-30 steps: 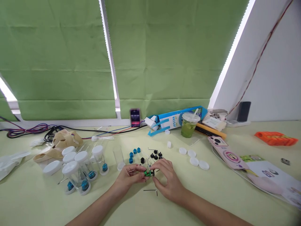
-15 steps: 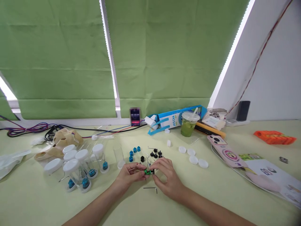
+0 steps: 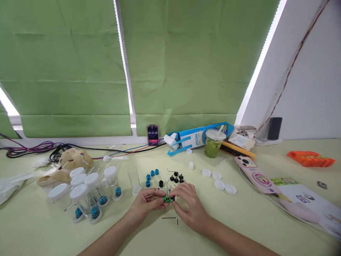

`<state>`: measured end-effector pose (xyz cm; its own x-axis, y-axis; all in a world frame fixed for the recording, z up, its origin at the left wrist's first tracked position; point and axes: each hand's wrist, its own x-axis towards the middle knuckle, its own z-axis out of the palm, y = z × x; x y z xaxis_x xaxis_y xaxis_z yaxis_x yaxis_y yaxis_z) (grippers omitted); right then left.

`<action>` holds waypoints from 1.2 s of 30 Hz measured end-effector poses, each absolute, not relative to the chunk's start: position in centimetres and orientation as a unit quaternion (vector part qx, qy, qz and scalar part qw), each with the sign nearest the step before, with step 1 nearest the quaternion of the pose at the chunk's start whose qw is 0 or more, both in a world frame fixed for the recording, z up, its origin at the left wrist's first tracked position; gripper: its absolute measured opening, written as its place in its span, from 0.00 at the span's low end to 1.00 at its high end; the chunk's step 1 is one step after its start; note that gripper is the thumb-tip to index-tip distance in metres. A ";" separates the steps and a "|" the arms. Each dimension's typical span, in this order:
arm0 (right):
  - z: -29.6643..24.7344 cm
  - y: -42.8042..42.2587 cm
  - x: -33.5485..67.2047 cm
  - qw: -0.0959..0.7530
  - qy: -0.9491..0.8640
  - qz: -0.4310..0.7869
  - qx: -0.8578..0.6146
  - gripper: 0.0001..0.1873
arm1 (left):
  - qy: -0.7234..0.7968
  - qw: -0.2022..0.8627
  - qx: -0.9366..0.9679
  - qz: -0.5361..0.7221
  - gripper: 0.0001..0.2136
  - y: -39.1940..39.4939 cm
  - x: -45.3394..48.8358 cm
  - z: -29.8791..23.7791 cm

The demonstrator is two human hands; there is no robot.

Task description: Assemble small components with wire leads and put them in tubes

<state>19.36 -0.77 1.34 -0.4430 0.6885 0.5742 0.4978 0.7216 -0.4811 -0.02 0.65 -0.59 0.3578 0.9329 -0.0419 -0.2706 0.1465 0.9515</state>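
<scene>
Between both hands, above the table, is a small green part (image 3: pixel 166 200) with a black end and thin metal wires rising from it; its exact kind is too small to make out. My left hand (image 3: pixel 147 203) pinches its left side. On the other side, the fingertips of my right hand (image 3: pixel 189 205) close around the black end. An L-shaped hex key (image 3: pixel 170 218) lies just below the hands. Behind them are several blue knobs (image 3: pixel 152 173), several black screw-like pieces (image 3: pixel 176 179) and a single black knob (image 3: pixel 161 183).
To the left stand several clear jars with white lids (image 3: pixel 93 179), some holding blue knobs. An uncapped clear tube (image 3: pixel 134 181) is nearer the middle. White caps (image 3: pixel 219 184), a green drink cup (image 3: pixel 213 146), a pink-cased phone (image 3: pixel 258 175) and an orange item (image 3: pixel 311 159) lie rightward.
The view has tilted slightly, so most things sit a little lower. Both hands keep their grip on the green part, with only a tiny shift of the fingers.
</scene>
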 end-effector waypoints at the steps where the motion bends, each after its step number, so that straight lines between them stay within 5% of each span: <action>1: 1.3 -0.8 19.4 0.392 -0.841 0.122 -0.353 0.12 | 0.347 0.673 0.476 0.447 0.10 0.6 0.0 -0.6; 29: 1.2 -0.8 19.4 0.378 -0.835 0.111 -0.384 0.10 | 0.350 0.670 0.476 0.449 0.11 0.5 0.0 -0.5; 34: 2.8 -1.7 19.6 0.441 -0.813 0.064 -0.374 0.12 | 0.350 0.660 0.477 0.463 0.11 0.5 0.2 -0.5; 36: 3.7 -3.2 19.7 0.390 -0.854 0.108 -0.326 0.11 | 0.356 0.659 0.472 0.464 0.10 0.4 0.2 -0.5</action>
